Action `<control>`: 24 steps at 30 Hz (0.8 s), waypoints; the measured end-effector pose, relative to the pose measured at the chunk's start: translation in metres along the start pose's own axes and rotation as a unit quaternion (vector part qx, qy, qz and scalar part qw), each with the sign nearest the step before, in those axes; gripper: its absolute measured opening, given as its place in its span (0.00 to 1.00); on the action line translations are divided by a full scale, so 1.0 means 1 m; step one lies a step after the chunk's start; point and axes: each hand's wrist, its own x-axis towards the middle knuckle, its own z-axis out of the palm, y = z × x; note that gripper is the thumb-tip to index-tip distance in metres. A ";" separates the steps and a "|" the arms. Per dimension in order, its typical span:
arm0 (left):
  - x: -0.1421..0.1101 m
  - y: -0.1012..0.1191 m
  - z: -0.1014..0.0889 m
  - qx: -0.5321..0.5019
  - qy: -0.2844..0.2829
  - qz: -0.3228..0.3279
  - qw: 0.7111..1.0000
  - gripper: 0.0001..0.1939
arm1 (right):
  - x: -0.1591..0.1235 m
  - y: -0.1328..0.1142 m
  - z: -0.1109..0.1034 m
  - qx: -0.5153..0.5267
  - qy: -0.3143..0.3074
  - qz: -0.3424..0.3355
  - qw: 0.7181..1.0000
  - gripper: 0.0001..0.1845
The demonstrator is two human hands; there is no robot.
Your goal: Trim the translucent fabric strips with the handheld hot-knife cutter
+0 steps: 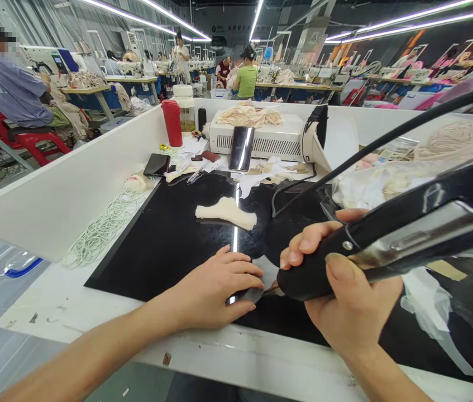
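My right hand point(347, 293) is wrapped round a black corded hand tool point(387, 234) with a silver metal strip along its side. Its exact kind does not show. The near end of the tool is low over the black mat point(169, 240), beside a small grey sheer piece of material point(266, 272). My left hand point(219, 287) lies flat with fingers stretched out, its fingertips at the left edge of that sheer piece. Beyond the hands, a curved cream fabric piece point(225, 212) rests on the mat.
A thick black cable point(370, 151) crosses at the right. Behind the mat are a phone point(242, 148), a white vented box point(278, 134), a red cup point(171, 123) and scraps. Pale green cord point(102, 229) lies left. A white translucent strip point(429, 301) lies right. Several people work beyond.
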 end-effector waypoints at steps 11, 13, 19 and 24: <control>0.003 0.001 -0.003 0.005 -0.001 0.016 1.000 0.18 | -0.008 -0.001 0.008 0.031 -0.024 0.009 0.999 0.22; 0.003 0.002 -0.003 0.006 -0.003 0.019 1.000 0.17 | -0.011 0.000 0.008 0.023 -0.034 0.013 0.999 0.21; 0.004 0.000 -0.003 0.009 0.002 0.029 1.000 0.17 | -0.012 0.001 0.007 0.019 -0.044 0.017 0.999 0.19; 0.001 0.002 -0.004 0.003 0.027 0.031 0.999 0.17 | 0.003 -0.010 0.000 0.015 0.024 -0.004 1.000 0.22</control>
